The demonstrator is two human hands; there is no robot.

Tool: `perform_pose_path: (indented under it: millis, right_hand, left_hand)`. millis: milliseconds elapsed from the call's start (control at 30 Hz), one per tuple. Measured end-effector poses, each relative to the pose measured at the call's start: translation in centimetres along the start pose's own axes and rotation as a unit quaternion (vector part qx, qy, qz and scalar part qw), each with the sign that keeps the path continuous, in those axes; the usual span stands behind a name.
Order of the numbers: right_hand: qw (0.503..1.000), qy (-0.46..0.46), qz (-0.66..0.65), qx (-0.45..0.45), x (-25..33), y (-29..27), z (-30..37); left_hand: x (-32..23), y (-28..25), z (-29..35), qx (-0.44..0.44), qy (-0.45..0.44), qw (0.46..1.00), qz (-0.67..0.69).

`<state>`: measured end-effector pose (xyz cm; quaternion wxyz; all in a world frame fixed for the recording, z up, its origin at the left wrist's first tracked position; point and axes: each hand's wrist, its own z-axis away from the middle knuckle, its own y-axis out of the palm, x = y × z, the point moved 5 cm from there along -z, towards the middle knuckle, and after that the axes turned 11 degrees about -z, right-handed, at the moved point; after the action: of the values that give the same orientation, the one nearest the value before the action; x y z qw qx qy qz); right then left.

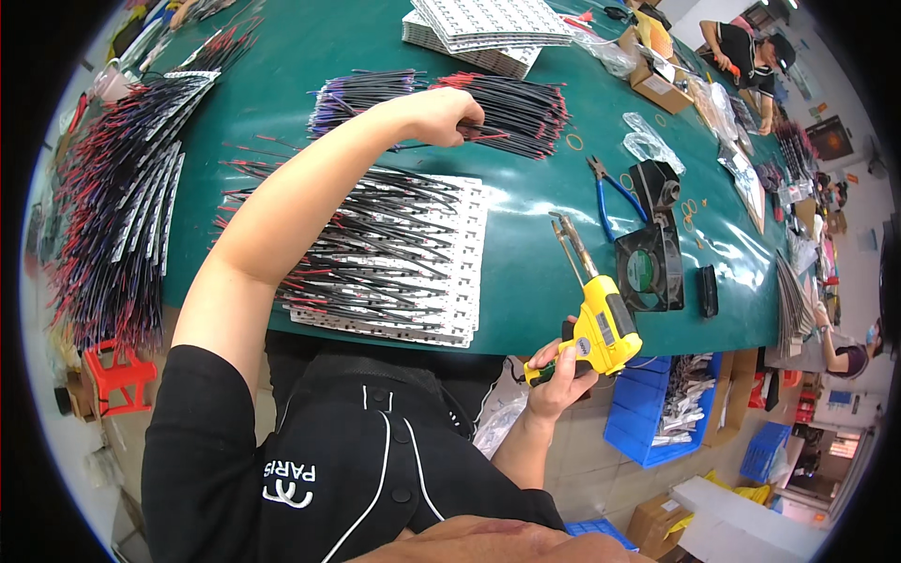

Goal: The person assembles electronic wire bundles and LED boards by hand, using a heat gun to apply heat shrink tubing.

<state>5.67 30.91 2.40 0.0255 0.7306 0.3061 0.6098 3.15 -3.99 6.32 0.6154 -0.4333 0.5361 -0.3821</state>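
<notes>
My left hand (445, 116) reaches across to the far side of the table, its fingers closed at the edge of a pile of black wires with red ends (521, 108). It seems to pinch a wire or two there; the fingertips are partly hidden. In my right hand (559, 380) is a yellow soldering gun (605, 324), gripped by its handle with the metal tip pointing up and away over the table edge. Before me lies a stack of white circuit-board panels (465, 272), with black red-tipped wires laid in rows across them, partly under my left forearm.
Purple-and-black wires (352, 98) lie left of the pile. More wired panels (141, 169) fan out at the left edge; white panels (488, 26) are stacked at the back. Blue-handled cutters (605, 202) and a black fan unit (649, 267) sit right. A blue bin (633, 422) stands below.
</notes>
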Motion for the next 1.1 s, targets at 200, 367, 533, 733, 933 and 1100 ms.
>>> perform_pose_path:
  millis: [200,367,533,733,933,1100]
  right_hand:
    - [1.000,-0.009,0.014,0.004,-0.1,-0.8,0.0]
    - [0.999,-0.008,0.033,-0.019,0.3,-0.6,-0.2]
    - [0.999,0.008,0.037,-0.016,0.3,-0.9,-0.2]
    - [0.999,-0.003,0.040,0.000,0.2,-1.3,-0.3]
    - [0.999,0.002,0.030,-0.017,0.3,-0.3,-0.7]
    - [0.999,-0.023,0.021,-0.032,0.7,-0.5,-0.5]
  left_hand:
    - [-1.5,-1.3,-0.8,-0.036,0.015,0.997,0.074]
    - [-1.8,-3.4,-1.3,-0.168,0.024,0.895,0.413]
    - [2.6,0.5,-0.7,-0.008,-0.103,0.867,0.487]
    - [5.5,-5.1,1.4,-0.200,-0.219,0.926,-0.235]
    - [-0.7,0.1,-3.2,-0.075,-0.029,0.989,-0.121]
    - [-1.9,1.7,-2.5,-0.052,0.034,0.994,-0.094]
